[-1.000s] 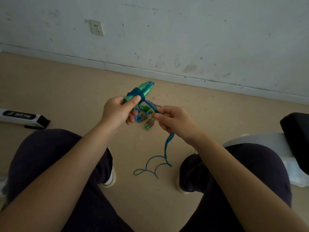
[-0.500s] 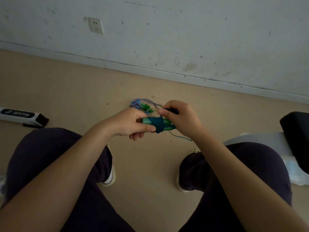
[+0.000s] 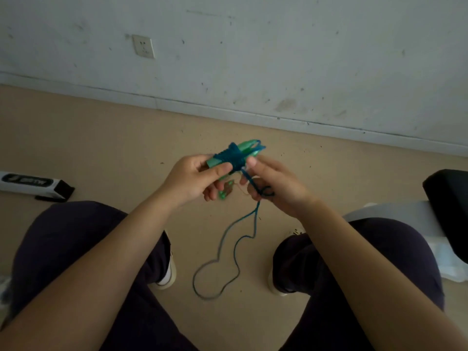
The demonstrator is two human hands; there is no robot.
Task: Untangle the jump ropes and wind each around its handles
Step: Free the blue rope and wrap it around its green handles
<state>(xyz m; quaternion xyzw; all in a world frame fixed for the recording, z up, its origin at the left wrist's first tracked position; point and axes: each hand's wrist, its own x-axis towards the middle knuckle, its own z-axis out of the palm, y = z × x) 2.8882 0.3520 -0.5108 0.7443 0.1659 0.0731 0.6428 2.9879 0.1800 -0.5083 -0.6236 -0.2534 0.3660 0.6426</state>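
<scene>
My left hand (image 3: 195,178) grips a pair of green jump-rope handles (image 3: 243,148) held together, with blue rope (image 3: 231,158) wound round their middle. My right hand (image 3: 273,183) pinches the free blue rope right beside the winding, with a small coil against its palm. From that hand the loose rope (image 3: 228,259) hangs down in a loop to the floor between my feet. A second rope's green handle ends (image 3: 225,192) lie on the floor behind my left fingers, mostly hidden.
I sit with my knees apart above a beige floor (image 3: 101,148). A white and black box (image 3: 33,184) lies at the left. A black object (image 3: 448,206) on white sheeting (image 3: 395,211) sits at the right. A wall with a socket (image 3: 143,46) stands ahead.
The handles tilted from level to pointing up and away. My right hand left the handle tips and dropped beside the winding, and a long loop of blue rope now hangs to the floor.
</scene>
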